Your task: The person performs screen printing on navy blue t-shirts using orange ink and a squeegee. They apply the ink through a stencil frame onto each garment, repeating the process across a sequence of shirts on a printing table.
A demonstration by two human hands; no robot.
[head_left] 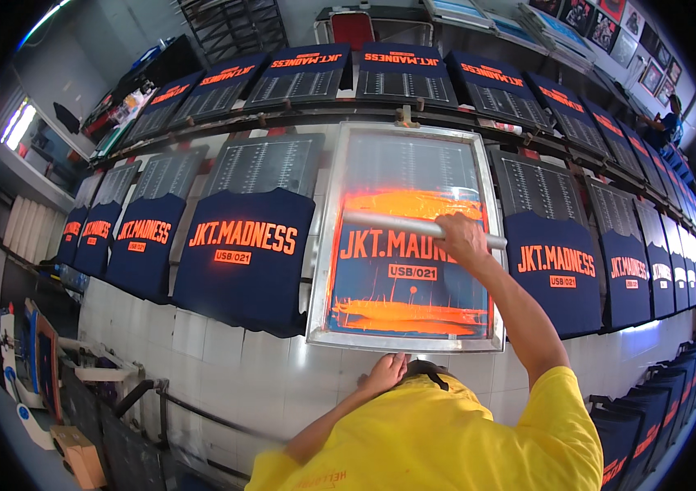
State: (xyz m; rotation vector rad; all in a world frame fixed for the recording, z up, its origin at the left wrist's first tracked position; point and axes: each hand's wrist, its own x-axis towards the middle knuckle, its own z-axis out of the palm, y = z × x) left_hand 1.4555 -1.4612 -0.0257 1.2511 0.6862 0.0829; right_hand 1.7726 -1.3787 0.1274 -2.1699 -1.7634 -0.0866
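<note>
My right hand is wrapped round the right part of a long grey squeegee, which lies across a screen-printing frame. Its mesh shows bright orange ink in a band beyond the squeegee. Another orange ink band runs along the near end, with streaks and drips above it. Through the mesh a navy shirt with orange lettering is visible. Close to my waist, just by the frame's near edge, my left hand has its fingers bent together; what they hold, if anything, is hidden.
Navy printed shirts on grey boards stand on both sides. A second row of shirts on boards runs behind, along a dark rail. More navy shirts line the lower right. A cardboard box sits lower left. Another person is far right.
</note>
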